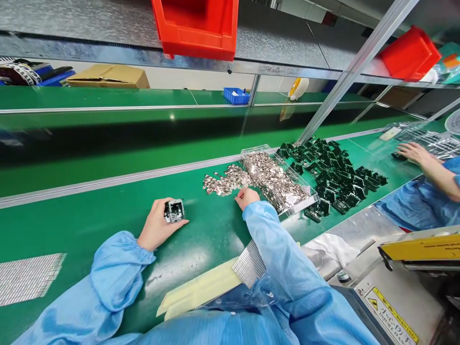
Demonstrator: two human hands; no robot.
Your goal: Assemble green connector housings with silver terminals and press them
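Note:
My left hand [160, 224] is closed round a small black square frame-like part [174, 211] with a pale, shiny inside, held above the green bench. My right hand [247, 197] is closed in a pinch at the near edge of a loose pile of small silvery metal pieces [226, 181]. Whatever lies between its fingertips is too small to make out. Just beyond that hand, a clear plastic tray [304, 207] is heaped with more of these metal pieces [275, 179]. To the right of the tray lies a wide heap of black parts [328, 167].
A co-worker's hand [413, 152] reaches in at the far right. Silvery gridded sheets [30, 275] lie at the left, and yellowish strips [204, 287] by my body. A metal post [355, 72] rises behind the tray. Red bins [199, 43] sit on the overhead shelf. A machine [391, 292] stands lower right.

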